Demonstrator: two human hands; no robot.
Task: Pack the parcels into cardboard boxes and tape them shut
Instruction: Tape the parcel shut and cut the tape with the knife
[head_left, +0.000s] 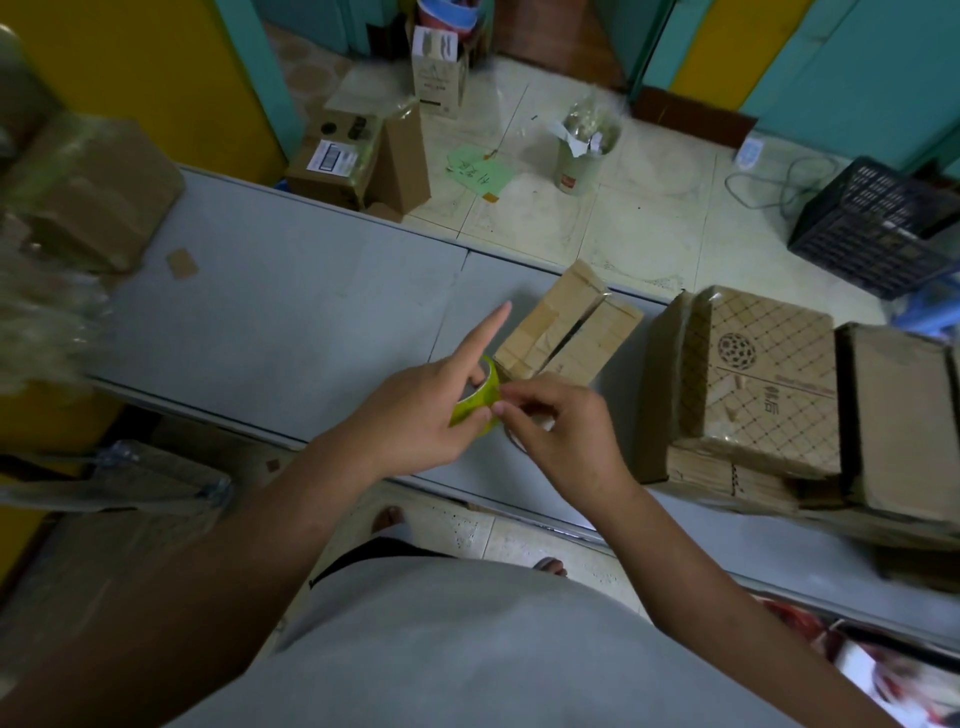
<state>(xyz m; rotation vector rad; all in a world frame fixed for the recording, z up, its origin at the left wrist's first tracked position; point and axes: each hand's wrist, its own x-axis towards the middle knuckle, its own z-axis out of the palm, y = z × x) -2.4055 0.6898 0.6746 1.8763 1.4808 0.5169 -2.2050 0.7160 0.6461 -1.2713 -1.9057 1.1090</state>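
Observation:
A small cardboard box (569, 327) lies on the grey table (291, 312), its top flaps folded shut with a seam down the middle. Just in front of it my left hand (431, 410) holds a roll of tape with a yellow-green core (475, 402), index finger pointing straight out. My right hand (561, 431) pinches at the roll's edge with thumb and fingertips.
A stack of flat printed cardboard boxes (763, 384) lies at the table's right. Wrapped brown parcels (88, 192) sit at the far left. Beyond the table, on the tiled floor, are boxes (358, 161), a bin (584, 150) and a black crate (878, 223).

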